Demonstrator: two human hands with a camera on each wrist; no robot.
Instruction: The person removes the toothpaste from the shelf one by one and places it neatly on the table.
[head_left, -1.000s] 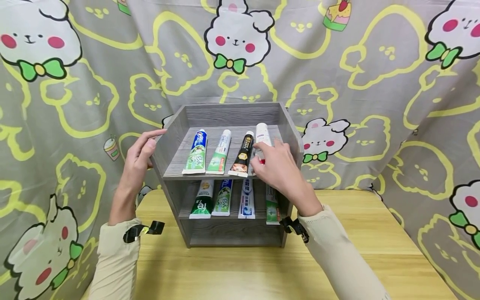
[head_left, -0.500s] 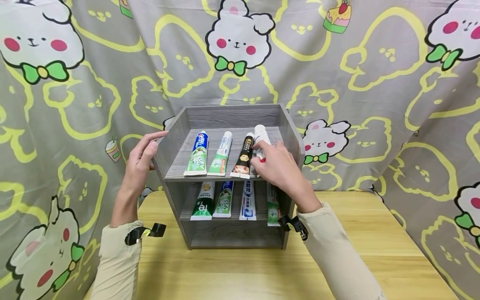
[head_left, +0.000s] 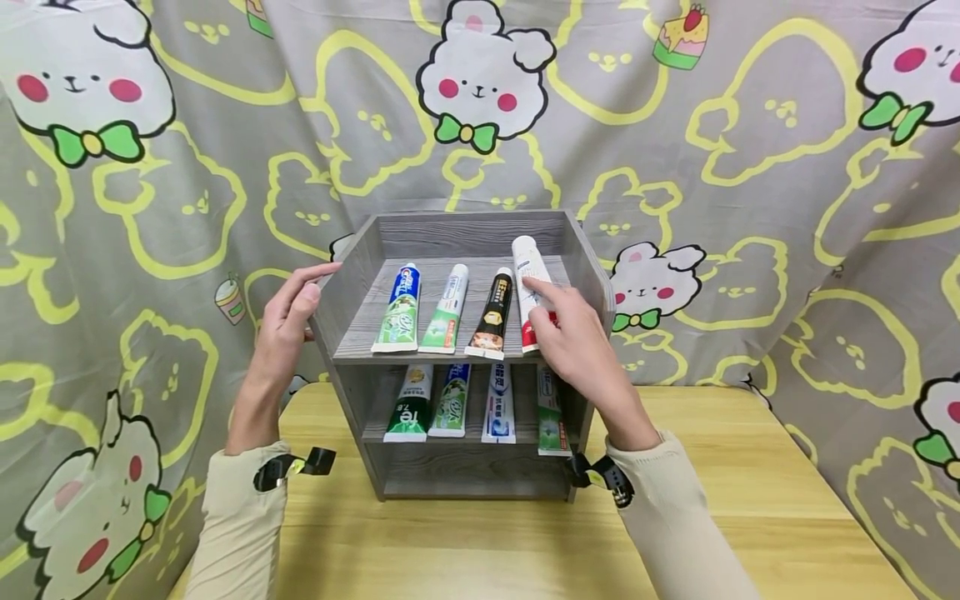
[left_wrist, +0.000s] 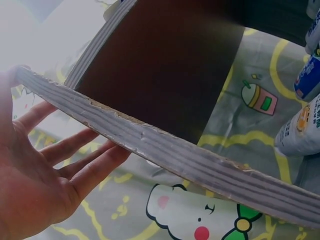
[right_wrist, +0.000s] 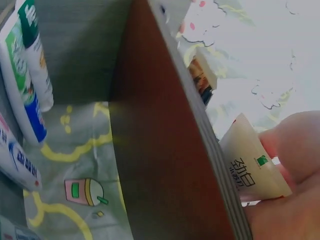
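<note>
On the grey shelf unit's (head_left: 465, 229) top board lie several toothpaste tubes. My right hand (head_left: 577, 329) reaches over the rightmost one, a white toothpaste tube (head_left: 531, 265) with a red end. The index fingertip rests on its face and the thumb sits lower down; the other fingers are hidden. In the right wrist view, the tube's flat end (right_wrist: 247, 172) shows beside the hand. A black tube (head_left: 491, 312) is just left of it. My left hand (head_left: 279, 333) touches the outside of the left side panel (left_wrist: 145, 135), fingers mostly extended.
Farther left on the top lie a green-and-white tube (head_left: 444, 312) and a blue-and-green tube (head_left: 400, 308). More tubes lie below, including a dark green one (head_left: 410, 404). The unit stands on a wooden table (head_left: 465, 542) before a patterned curtain (head_left: 637, 150).
The white tube has shifted back and slightly right, and now shows more of its face. My right hand has moved right, uncovering the red end. The left hand stays at the panel.
</note>
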